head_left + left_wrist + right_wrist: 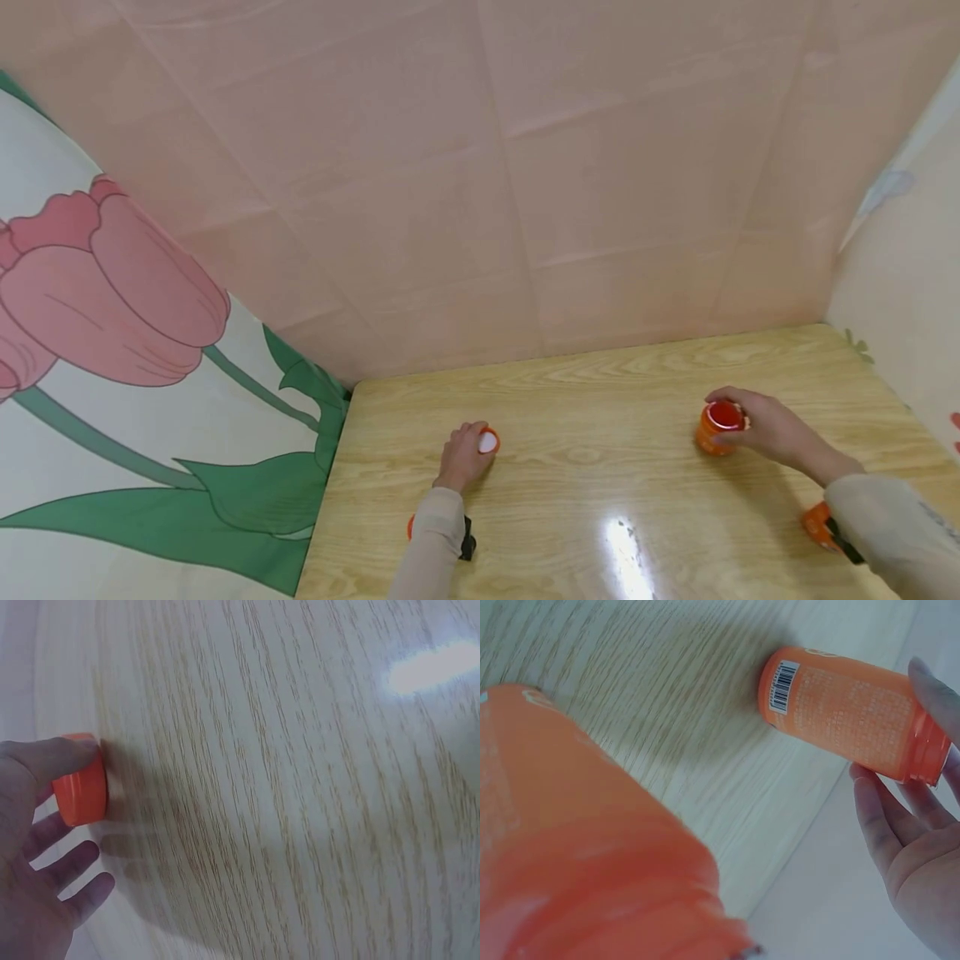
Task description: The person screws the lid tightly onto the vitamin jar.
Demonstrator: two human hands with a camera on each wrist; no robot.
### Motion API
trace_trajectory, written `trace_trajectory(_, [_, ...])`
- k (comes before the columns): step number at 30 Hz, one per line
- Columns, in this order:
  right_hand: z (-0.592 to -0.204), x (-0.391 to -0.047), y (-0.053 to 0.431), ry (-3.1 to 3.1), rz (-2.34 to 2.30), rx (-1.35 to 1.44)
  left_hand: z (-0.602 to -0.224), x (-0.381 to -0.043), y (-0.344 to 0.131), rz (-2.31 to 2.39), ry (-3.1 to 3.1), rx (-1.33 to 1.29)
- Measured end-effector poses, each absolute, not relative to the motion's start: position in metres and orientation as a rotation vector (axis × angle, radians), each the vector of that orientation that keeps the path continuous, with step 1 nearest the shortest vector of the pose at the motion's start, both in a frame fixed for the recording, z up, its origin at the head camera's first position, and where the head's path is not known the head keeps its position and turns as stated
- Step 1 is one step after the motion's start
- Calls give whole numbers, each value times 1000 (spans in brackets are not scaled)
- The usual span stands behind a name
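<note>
Left hand [462, 458] pinches a cap [488, 441], right hand [777, 427] grips an open bottle [711, 443] toward the bench's [585, 442] right edge: likely placing; next needs release.

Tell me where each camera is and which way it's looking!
Left wrist: on that wrist, facing the left fingers and an orange lid.
Right wrist: on that wrist, facing the right fingers and the open jar they hold; a second jar looms close.
Head: worn on the head, looking forward and down at the wooden table; both sleeves and the fingers show.
Shared: head and left wrist both see the lid; head and right wrist, the held jar.
</note>
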State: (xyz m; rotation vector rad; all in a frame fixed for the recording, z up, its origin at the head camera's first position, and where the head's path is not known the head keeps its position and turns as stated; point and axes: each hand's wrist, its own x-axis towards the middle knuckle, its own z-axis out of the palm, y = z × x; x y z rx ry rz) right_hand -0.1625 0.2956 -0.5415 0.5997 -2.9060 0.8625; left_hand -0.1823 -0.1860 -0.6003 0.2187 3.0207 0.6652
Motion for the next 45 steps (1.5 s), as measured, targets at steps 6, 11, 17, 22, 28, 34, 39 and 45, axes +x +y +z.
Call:
trace_trajectory(6, [-542, -161, 291, -2936, 881, 583, -599, -181, -186, 707, 2985, 230])
trace_trajectory(11, [-543, -160, 289, -2928, 857, 582, -599, -181, -186, 736, 2973, 240])
trace_trajectory(17, [-543, -157, 288, -2917, 851, 592, -600, -179, -187, 769, 2978, 284])
trace_trajectory(22, [-543, -154, 287, -2874, 853, 615, -598, -178, -187, 794, 2953, 290])
trace_trajectory(28, [-543, -153, 285, -2905, 879, 606, -595, -175, -186, 792, 2913, 287])
trace_trajectory(34, [-544, -150, 281, -2931, 884, 592, -597, -176, -186, 775, 2907, 310])
trace_trajectory(39, [-544, -147, 277, -2926, 888, 594, -598, -175, -185, 763, 2896, 301])
trace_trajectory(45, [-547, -142, 273, -2887, 925, 618, -597, -172, -181, 733, 2906, 342])
